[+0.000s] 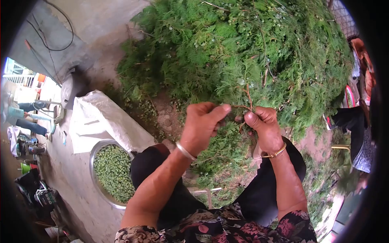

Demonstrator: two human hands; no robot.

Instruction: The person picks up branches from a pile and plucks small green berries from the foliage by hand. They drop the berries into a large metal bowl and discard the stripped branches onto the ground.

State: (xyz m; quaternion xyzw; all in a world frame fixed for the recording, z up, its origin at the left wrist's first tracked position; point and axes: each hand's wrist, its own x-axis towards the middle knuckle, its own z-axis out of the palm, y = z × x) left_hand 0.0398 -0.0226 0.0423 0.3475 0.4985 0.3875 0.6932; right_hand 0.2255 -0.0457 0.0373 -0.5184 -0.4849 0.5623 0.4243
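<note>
A thin brown conifer twig (248, 97) with a forked stem is held up between my hands, in front of a big heap of green conifer branches (227, 44). My right hand (265, 127) is closed around the lower part of its stem, thumb on top. With thumb and fingers pressed together, my left hand (204, 124) pinches a side shoot of the same twig. Whether a small cone is also inside the left fingers is hidden. Loose green sprigs (225, 152) lie beneath both hands, between my knees.
At my left knee stands a metal basin (94, 178) full of small green cones (113, 172). A white woven sack (101, 117) lies beyond it. Another person's legs (34, 125) show at far left, and a dark-trousered leg (356, 129) at far right.
</note>
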